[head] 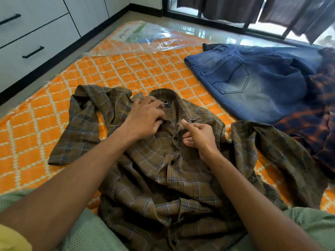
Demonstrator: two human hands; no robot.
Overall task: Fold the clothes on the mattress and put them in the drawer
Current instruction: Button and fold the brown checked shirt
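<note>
An olive-brown plaid shirt (pixel 163 171) lies front-up and partly buttoned on the orange quilted mattress (pixel 126 73), collar pointing away from me. At the collar, my left hand (pixel 145 118) pinches the left side of the placket with curled fingers. My right hand (pixel 196 134) pinches the right edge of the placket just below the collar, thumb up. Blue jeans (pixel 253 82) lie back-pocket up at the right. A dark blue and orange garment (pixel 319 124) lies crumpled beside them.
White drawers with black handles (pixel 33 51) line the wall at the left, all closed. A strip of floor separates them from the mattress. Clear plastic wrap (pixel 145 37) covers the mattress's far end. Dark curtains (pixel 272 9) hang at a glass door behind.
</note>
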